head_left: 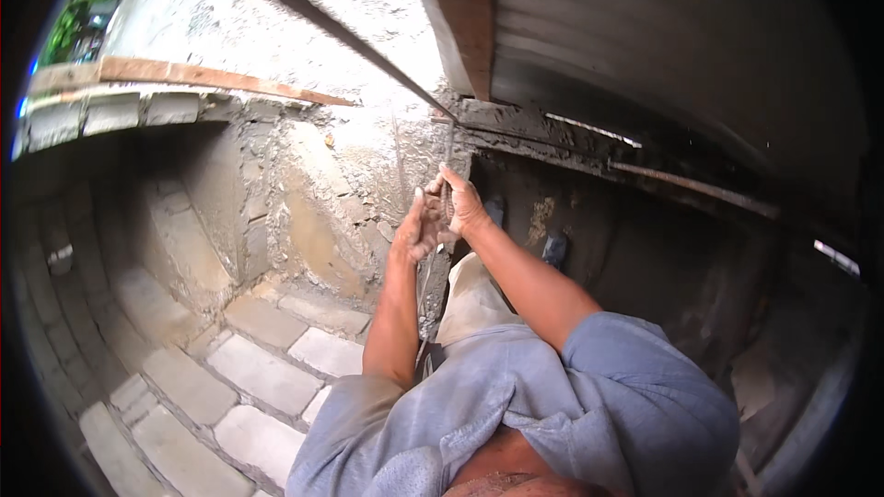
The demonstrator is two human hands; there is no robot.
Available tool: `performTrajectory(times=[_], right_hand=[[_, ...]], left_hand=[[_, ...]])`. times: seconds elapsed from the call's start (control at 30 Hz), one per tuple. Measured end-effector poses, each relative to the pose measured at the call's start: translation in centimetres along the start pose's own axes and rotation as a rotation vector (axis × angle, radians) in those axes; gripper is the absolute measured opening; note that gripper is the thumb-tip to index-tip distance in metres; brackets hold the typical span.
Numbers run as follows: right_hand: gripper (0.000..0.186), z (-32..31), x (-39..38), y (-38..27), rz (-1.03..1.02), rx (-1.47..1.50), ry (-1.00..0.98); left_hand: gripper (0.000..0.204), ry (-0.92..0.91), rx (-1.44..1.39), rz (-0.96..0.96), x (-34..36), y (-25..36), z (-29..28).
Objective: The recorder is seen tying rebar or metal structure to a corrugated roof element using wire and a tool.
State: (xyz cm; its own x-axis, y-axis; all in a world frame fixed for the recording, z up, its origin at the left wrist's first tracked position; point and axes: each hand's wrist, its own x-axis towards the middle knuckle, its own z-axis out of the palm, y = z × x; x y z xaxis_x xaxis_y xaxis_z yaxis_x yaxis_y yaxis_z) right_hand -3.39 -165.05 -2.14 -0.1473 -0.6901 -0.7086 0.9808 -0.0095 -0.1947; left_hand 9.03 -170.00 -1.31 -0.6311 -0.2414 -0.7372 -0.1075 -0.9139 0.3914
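Observation:
Both my hands meet at chest height before a rough concrete edge. A thin ribbed steel bar (pixel 448 200) runs down between them, its lower part hidden by my fingers. My right hand (pixel 466 206) is closed around the bar, thumb pointing up. Beside it, my left hand (pixel 422 225) is cupped with the thumb apart and the palm partly showing, close against the bar and the right hand. Below the hands a thin wire or cord (pixel 423 299) hangs down toward my waist.
Pale block masonry (pixel 267 364) lies at the lower left. A mortar-smeared wall (pixel 318 202) stands ahead. A long dark bar (pixel 341 32) slants in from above. A wooden plank (pixel 221 78) rests on the wall top; a brown beam (pixel 471 28) hangs overhead. A dark recess (pixel 626 248) lies right.

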Motion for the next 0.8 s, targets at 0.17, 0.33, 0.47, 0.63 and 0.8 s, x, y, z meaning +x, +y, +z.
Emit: performTrajectory(times=[0.17,0.33,0.47,0.63,0.8], right_hand=[[0.029,1.0,-0.7,-1.0,-0.110,-0.199,0.153],[0.031,0.9,-0.8,-2.5,0.014,-0.494,0.093],[0.035,0.9,-0.9,-2.4,-0.055,-0.765,0.132],[0.042,-0.1,1.2,-3.0,-0.189,-1.008,0.180],[0.042,0.1,1.7,-4.6,-0.190,-1.445,0.279]], left_hand=[[0.059,-0.121,-0.026,0.029,-2.2,-0.3,2.1],[0.048,-0.089,0.240,0.062,-2.9,2.1,4.2],[0.038,-0.154,0.300,0.047,-1.9,1.5,3.0],[0.035,-0.147,-0.178,0.041,0.3,-1.2,2.2],[0.035,-0.273,-0.309,0.026,2.8,-2.6,1.1]])
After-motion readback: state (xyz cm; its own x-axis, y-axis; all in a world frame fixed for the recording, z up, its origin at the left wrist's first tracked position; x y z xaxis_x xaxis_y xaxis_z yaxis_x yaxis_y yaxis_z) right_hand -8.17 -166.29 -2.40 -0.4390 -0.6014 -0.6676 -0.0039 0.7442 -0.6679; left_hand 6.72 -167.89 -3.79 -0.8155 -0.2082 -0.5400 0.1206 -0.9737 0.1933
